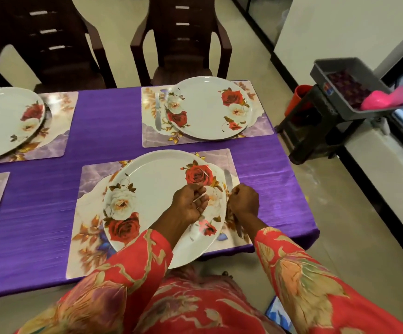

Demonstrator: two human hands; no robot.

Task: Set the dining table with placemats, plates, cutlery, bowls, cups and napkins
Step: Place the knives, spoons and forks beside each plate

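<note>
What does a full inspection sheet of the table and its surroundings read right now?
Surface: table under purple cloth.
Job's things: four placemats visible; near plate overhangs its placemat; knife right of it; far plate with far knife beside it; third plate at left.
Clutter: nothing seen.
Grippers: left hand curled, contents unclear; right hand grips the knife.
Cables: nothing seen.
Surroundings: two chairs; grey tray on a stool.
</note>
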